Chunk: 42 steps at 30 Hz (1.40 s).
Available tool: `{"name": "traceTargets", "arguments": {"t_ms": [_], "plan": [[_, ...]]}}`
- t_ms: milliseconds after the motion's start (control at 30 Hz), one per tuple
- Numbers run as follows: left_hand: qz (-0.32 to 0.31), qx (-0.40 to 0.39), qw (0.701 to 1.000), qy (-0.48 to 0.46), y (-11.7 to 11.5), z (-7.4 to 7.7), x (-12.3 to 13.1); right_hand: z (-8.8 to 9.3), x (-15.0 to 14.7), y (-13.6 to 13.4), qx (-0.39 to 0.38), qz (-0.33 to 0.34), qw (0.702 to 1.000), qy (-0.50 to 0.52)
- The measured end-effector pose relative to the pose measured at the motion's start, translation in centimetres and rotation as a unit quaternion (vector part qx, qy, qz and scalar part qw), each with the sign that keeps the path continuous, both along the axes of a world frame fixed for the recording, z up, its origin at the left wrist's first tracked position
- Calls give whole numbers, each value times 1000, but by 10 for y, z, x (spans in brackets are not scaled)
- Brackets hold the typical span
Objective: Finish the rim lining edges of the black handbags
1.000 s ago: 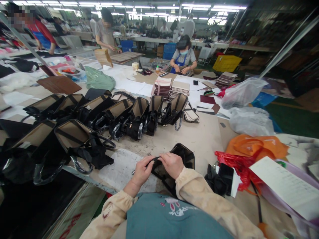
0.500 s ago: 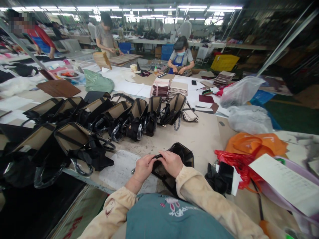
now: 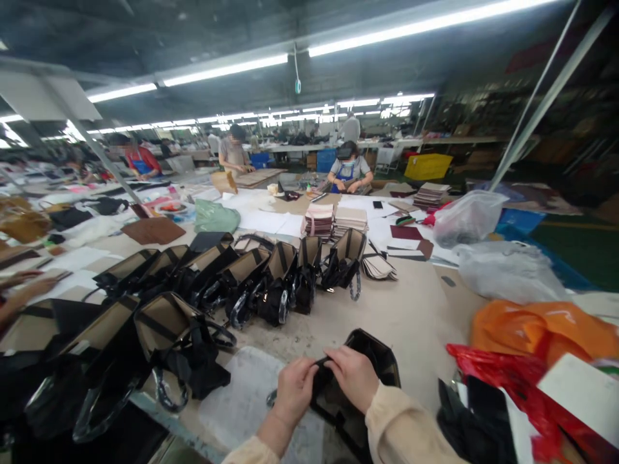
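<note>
A black handbag (image 3: 387, 357), partly made and open at the top, lies on the table right in front of me. My left hand (image 3: 294, 390) pinches the bag's near-left edge between thumb and fingers. Close beside it, my right hand (image 3: 352, 376) grips the same edge, thumb tips nearly meeting. My right hand and sleeve cover part of the bag. Under my left wrist lies a whitish translucent sheet (image 3: 242, 386). Left of my hands sits another black bag (image 3: 193, 361) with its tan lining showing and a plastic-wrapped handle.
Several black bags (image 3: 280, 283) stand in rows at the left and middle. Stacked panels (image 3: 319, 222) lie behind them. An orange bag (image 3: 536, 332), a red plastic bag (image 3: 522, 386) and black pieces (image 3: 476, 412) crowd the right. A co-worker (image 3: 348, 171) sits across the table; another person's hands (image 3: 29, 290) reach in at left.
My view has tilted up, so the table and bags sit lower in the picture. Another person's hands have appeared at the left edge. Both my hands keep their grip on the bag's edge.
</note>
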<state>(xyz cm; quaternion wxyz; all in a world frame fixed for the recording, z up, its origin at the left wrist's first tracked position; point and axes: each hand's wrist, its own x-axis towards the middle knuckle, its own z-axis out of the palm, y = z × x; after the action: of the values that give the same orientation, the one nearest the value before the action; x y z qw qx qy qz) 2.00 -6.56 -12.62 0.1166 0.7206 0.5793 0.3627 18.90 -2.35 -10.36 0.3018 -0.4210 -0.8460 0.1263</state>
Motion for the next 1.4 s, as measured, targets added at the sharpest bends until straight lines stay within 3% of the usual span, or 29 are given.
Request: {"name": "traceTargets", "arguments": {"t_ms": [200, 600, 1400], "plan": [[-3, -20, 999, -47, 2, -8, -2, -5, -1, 3, -64, -7, 998, 16], [-7, 11, 1000, -23, 0, -3, -2, -1, -1, 3, -29, 0, 1000, 0], [-27, -44, 998, -41, 6, -10, -8, -1, 0, 10, -54, 4, 997, -53]]}}
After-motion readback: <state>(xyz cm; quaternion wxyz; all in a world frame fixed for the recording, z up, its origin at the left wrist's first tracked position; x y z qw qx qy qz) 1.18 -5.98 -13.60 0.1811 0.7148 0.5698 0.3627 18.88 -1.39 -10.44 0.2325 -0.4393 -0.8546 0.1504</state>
